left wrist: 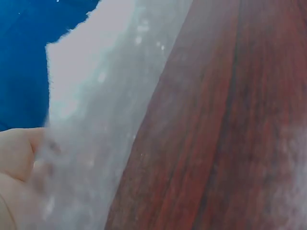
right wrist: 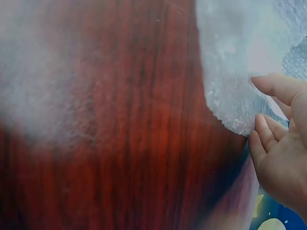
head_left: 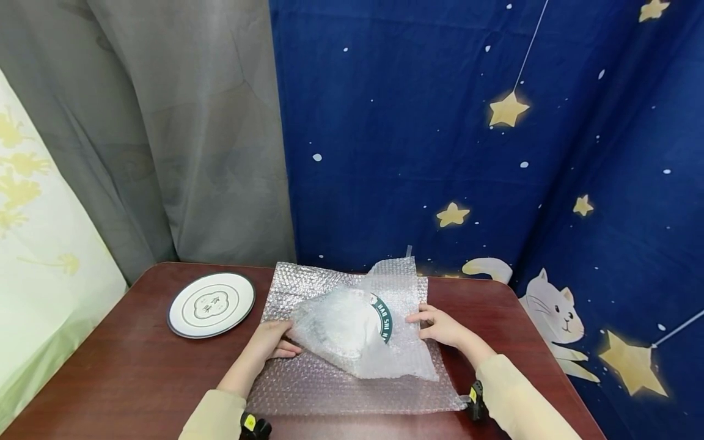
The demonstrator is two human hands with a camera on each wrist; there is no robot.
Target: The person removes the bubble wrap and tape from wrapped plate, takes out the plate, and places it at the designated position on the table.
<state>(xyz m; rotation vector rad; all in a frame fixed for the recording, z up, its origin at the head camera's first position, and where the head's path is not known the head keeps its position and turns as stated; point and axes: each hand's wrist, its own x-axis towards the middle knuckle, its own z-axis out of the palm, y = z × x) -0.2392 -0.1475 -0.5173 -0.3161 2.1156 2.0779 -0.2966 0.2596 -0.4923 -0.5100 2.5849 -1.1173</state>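
A white plate [head_left: 384, 319] with a dark green lettered band lies mostly hidden under folded bubble wrap [head_left: 335, 400] in the head view. My left hand [head_left: 272, 342] pinches the folded wrap at its left corner, thumb on top. Behind the translucent wrap, part of that left hand [left wrist: 21, 158] shows in the left wrist view. On the opposite side, the fingertips of my right hand [head_left: 442, 325] touch the flap's right edge. The right wrist view shows the right hand [right wrist: 283, 139] with thumb and fingers spread apart at the wrap's border.
Another white plate [head_left: 239, 315] with a dark rim and a printed centre lies on the left of the reddish-brown table [head_left: 121, 366]. A grey curtain [head_left: 220, 153] and a blue starry curtain [head_left: 385, 153] hang behind the table.
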